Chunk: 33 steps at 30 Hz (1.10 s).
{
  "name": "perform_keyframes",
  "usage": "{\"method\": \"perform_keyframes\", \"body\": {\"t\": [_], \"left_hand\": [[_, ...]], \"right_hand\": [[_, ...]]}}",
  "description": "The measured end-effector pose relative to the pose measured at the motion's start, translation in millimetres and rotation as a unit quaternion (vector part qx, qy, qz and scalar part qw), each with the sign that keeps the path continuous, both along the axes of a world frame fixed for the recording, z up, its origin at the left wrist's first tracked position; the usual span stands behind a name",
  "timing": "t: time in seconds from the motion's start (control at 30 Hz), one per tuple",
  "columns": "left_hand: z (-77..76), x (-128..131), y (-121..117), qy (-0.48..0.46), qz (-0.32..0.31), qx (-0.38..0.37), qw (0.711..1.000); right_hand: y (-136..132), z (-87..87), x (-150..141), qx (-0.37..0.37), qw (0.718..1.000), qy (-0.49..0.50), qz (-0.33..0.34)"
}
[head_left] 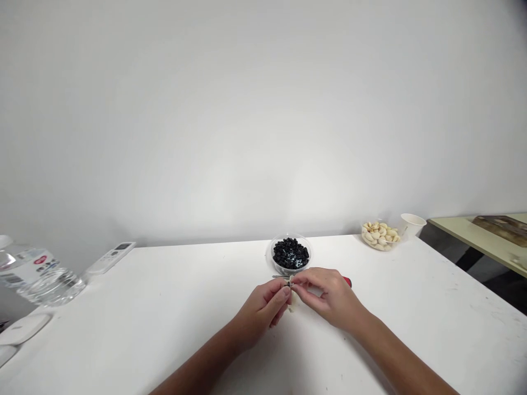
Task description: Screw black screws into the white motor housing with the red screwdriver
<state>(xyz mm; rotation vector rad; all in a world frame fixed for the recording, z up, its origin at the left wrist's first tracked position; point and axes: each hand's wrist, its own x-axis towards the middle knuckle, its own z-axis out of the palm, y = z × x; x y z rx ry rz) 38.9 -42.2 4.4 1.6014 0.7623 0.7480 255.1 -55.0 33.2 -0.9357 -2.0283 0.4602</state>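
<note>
My left hand (265, 304) and my right hand (325, 293) meet over the middle of the white table. Their fingertips pinch a small black piece (289, 284) with a thin, pale, shiny part, too small to name exactly. Below the fingertips a cream-coloured bit (292, 307) shows, partly covered by the fingers. Just behind the hands lies a tool with a thin metal shaft (280, 276) and a red handle (348, 281), mostly hidden by my right hand. Beyond it a clear round bowl (309, 253) holds many small black pieces.
A clear bowl of cream-coloured, rounded pieces (381, 235) stands at the back right, beside a white cup (411, 224). Along the left are a water bottle (39, 271), a white remote control (112, 258) and a white rounded object (25, 328). A wall rises behind the table (185, 285).
</note>
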Motion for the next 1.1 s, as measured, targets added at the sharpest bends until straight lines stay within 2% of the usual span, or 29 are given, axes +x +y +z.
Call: {"method": "perform_keyframes", "body": {"t": [0.17, 0.33, 0.5, 0.57, 0.7, 0.8, 0.87, 0.97, 1.03, 1.1], "left_hand": [[-0.6, 0.4, 1.6, -0.002, -0.002, 0.006, 1.0], [-0.8, 0.3, 3.7, -0.025, -0.013, -0.015, 0.999], [0.9, 0.2, 2.5, -0.02, -0.014, -0.02, 1.0], [4.2, 0.5, 1.1, 0.011, -0.009, 0.01, 1.0], [12.0, 1.1, 0.0, 0.085, 0.008, 0.136, 0.987], [12.3, 0.8, 1.0, 0.108, 0.02, 0.166, 0.98], [9.7, 0.3, 2.0, 0.098, 0.024, 0.135, 0.986], [4.9, 0.0, 3.0, 0.033, 0.016, 0.016, 0.999], [2.8, 0.4, 3.7, -0.008, 0.002, -0.056, 0.998], [1.7, 1.3, 4.4, -0.029, -0.007, -0.086, 0.996]], "right_hand": [[-3.2, 3.3, -0.3, -0.051, 0.998, -0.038, 0.005], [-5.2, 7.2, -1.2, -0.056, 0.997, -0.046, 0.014], [-3.9, 4.2, -2.5, -0.063, 0.996, -0.069, 0.006], [-4.0, 3.0, -3.8, -0.076, 0.995, -0.072, 0.001], [-6.2, 1.6, -7.1, -0.115, 0.991, -0.063, 0.01], [-8.2, 1.5, -8.2, -0.127, 0.99, -0.062, 0.008], [-9.0, 2.8, -8.0, -0.125, 0.99, -0.065, 0.006], [-9.9, 6.6, -7.4, -0.124, 0.99, -0.065, 0.017], [-10.3, 9.0, -7.5, -0.123, 0.99, -0.065, 0.027], [-10.3, 10.0, -7.9, -0.125, 0.99, -0.065, 0.033]]}}
